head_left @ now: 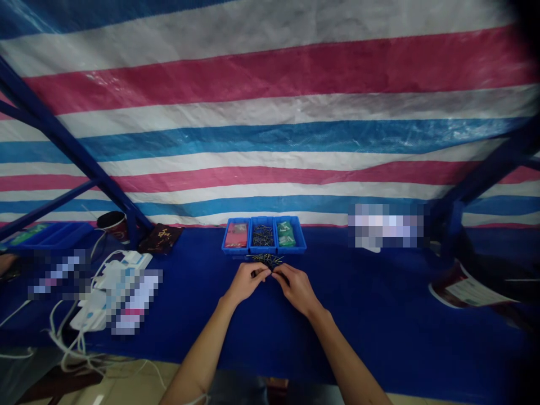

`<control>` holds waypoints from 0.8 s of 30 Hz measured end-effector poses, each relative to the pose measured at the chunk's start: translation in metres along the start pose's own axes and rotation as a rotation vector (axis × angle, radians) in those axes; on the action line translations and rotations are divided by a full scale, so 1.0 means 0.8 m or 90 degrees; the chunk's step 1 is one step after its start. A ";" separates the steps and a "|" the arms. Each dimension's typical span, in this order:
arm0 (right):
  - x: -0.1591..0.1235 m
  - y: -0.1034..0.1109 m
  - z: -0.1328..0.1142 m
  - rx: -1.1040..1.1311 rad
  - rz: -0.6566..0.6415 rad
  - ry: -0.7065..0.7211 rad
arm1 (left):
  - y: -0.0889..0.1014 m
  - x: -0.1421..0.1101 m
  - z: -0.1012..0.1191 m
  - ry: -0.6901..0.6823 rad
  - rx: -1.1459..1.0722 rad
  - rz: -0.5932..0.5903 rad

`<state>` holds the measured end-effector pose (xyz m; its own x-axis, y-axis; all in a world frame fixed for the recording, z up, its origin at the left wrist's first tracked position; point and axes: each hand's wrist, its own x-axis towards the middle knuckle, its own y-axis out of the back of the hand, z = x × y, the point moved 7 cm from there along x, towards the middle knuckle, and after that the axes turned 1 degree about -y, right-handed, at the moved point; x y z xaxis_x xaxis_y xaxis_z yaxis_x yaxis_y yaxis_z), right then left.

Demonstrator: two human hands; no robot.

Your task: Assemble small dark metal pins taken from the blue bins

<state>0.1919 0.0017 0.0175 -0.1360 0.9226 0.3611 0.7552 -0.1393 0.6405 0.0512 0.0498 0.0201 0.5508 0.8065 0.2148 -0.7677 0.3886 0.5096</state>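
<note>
My left hand (247, 282) and my right hand (297, 288) meet over the blue tabletop, thumbs and forefingers pinched with the tips almost touching. Whatever sits between those fingertips is too small to make out. Just beyond them lies a loose pile of thin, dark and yellowish screw-like pieces (266, 259). Behind the pile, three blue bins stand side by side. More thin dark pieces fill the middle bin (262, 219). In the left bin (224, 243) is a pink packet (236, 234); the right bin (302, 241) holds green and whitish material (286, 233).
White power strips (122, 273) with tangled cables lie left, near a dark packet (161, 238) and a dark cup (113, 224). Another person's hand (6, 262) shows at the far left edge. A tub (472, 288) stands right. Blue frame posts flank a striped sheet (270, 135).
</note>
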 end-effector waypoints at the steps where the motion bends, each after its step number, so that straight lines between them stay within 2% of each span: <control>1: 0.000 -0.001 0.000 -0.002 -0.001 -0.002 | 0.000 0.000 0.000 0.000 -0.004 0.002; 12: 0.003 -0.008 -0.002 -0.020 -0.026 -0.025 | -0.002 0.000 -0.004 0.011 -0.001 -0.015; 24: 0.002 -0.012 0.000 0.035 -0.038 -0.049 | -0.001 0.002 -0.001 0.011 0.003 -0.020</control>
<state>0.1846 0.0042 0.0122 -0.1343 0.9537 0.2691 0.7819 -0.0648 0.6200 0.0525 0.0507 0.0194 0.5694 0.8012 0.1840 -0.7479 0.4120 0.5205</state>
